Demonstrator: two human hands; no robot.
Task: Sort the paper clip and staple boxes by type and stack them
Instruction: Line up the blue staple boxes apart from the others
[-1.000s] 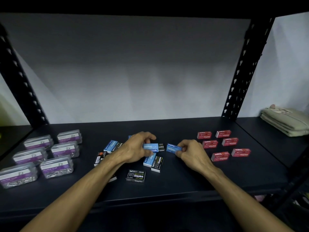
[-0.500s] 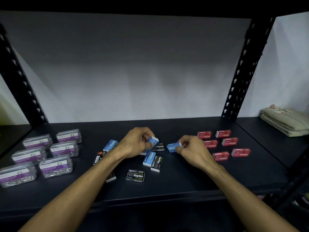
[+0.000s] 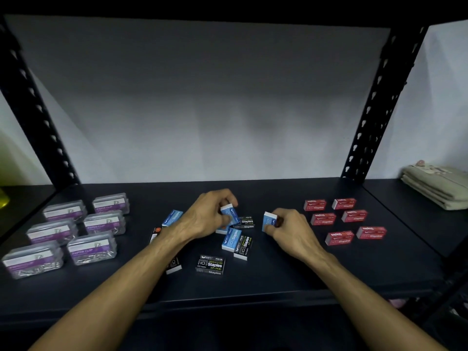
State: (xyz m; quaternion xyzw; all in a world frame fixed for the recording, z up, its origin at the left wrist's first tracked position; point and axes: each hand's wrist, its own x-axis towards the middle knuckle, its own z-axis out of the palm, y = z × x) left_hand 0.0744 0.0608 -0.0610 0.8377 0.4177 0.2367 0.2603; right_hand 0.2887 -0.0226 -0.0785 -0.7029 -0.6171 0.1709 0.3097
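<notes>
Pinching grips held two blue staple boxes above the shelf (image 3: 278,279): left hand (image 3: 206,215) tilted one blue staple box (image 3: 230,213) on end, long axis leaning away; right hand (image 3: 291,228) held another blue staple box (image 3: 268,221) nearly upright.

Single view, head-worn, wide-angle: looks forward and down from in front of the dark shelf (image 3: 253,282), close enough that both forearms enter from the bottom edge; faces the pale back wall (image 3: 202,97) behind the shelf, with slotted uprights (image 3: 367,117) bowing outward at either side; no second view to overlap
</notes>
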